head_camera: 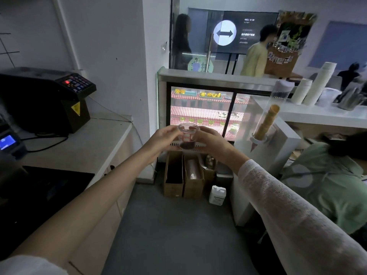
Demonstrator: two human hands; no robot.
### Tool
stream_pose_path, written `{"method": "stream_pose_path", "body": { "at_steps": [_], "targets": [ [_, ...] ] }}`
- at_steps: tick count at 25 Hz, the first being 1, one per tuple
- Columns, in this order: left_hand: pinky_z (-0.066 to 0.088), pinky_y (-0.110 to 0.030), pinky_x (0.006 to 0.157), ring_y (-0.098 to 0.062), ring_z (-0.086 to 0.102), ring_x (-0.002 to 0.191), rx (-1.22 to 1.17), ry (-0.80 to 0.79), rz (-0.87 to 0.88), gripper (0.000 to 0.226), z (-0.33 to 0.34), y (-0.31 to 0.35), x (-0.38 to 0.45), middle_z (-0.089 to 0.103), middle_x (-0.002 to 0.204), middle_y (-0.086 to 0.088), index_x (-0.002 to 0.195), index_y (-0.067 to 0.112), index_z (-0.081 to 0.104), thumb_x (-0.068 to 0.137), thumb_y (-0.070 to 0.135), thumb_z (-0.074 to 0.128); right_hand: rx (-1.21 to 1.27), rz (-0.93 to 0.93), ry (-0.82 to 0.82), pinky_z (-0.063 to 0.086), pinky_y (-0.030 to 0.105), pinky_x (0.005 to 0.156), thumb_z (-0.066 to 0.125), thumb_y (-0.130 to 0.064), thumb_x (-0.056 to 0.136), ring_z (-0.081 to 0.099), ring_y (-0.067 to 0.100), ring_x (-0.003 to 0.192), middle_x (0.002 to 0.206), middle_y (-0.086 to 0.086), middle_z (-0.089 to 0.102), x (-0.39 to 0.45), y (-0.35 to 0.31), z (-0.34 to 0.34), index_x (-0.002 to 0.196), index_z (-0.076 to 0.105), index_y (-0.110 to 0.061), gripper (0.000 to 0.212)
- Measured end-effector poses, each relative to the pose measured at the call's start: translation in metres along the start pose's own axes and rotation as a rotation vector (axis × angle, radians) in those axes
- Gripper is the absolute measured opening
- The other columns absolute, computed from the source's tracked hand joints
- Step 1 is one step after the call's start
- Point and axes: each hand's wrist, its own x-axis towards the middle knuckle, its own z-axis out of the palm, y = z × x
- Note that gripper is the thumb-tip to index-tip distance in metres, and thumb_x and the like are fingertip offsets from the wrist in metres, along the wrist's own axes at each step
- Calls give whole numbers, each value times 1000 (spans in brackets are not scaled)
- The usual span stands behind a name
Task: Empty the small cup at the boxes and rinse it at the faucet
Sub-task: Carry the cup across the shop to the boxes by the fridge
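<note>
Both hands, left [164,136] & right [211,141], clamp fingers round small cup [187,136], upright so dark liquid stays in. Boxes [183,175] sit below, far end, prob. the dump spot.

The fingertips of both hands are hidden behind the small clear plastic cup with red markings [187,137], the brown cardboard boxes' [183,173] contents are too dark to tell, and the black wall screen's [246,32] small text is unreadable.

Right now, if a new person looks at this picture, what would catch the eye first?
First, the small clear cup with dark contents at its bottom, held up at centre between the left hand and right hand. Behind it glows the lit display case with red checked shelves. Below stand open cardboard boxes on the floor.
</note>
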Motion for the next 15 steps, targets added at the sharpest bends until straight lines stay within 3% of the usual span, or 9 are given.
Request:
{"method": "stream_pose_path", "body": {
  "at_steps": [2,5,8,10,12,15],
  "targets": [
    [56,-44,98,-23,64,116,-9,-9,-6,27,-2,-3,24,67,126,-10,122,20,65,98,29,57,-20,12,13,57,19,66,52,-10,93,65,27,106,115,15,65,22,1,-9,108,60,0,19],
    [54,-46,100,-24,62,119,-1,-21,-1,18,-9,-8,64,67,125,-8,113,27,65,97,32,58,-32,17,32,57,25,72,52,-9,93,64,27,106,112,14,65,59,6,-22,97,61,-10,11],
    [49,-53,105,-26,58,124,61,-25,1,45,-20,-16,108,67,126,-6,116,27,69,78,52,64,-45,19,59,52,45,98,54,-13,91,61,35,115,123,20,63,104,14,-34,105,63,-7,18],
    [46,-54,107,-26,56,127,71,-28,-4,60,-31,-20,139,67,127,-4,116,28,70,65,60,65,-66,24,66,47,50,105,55,-15,89,61,35,117,126,18,63,136,17,-39,110,62,-3,26],
    [47,-53,107,-25,58,125,67,-35,-4,59,-40,-23,168,69,125,-3,116,27,71,67,60,65,-54,38,73,47,49,105,54,-12,90,61,34,116,125,17,63,164,18,-43,114,61,-3,26],
    [54,-49,101,-26,61,122,19,-54,-19,43,-57,-30,217,68,125,-8,123,18,66,89,43,64,-20,41,55,51,44,101,53,-8,92,62,34,115,122,18,64,209,16,-47,125,55,2,34]
  ]
}}
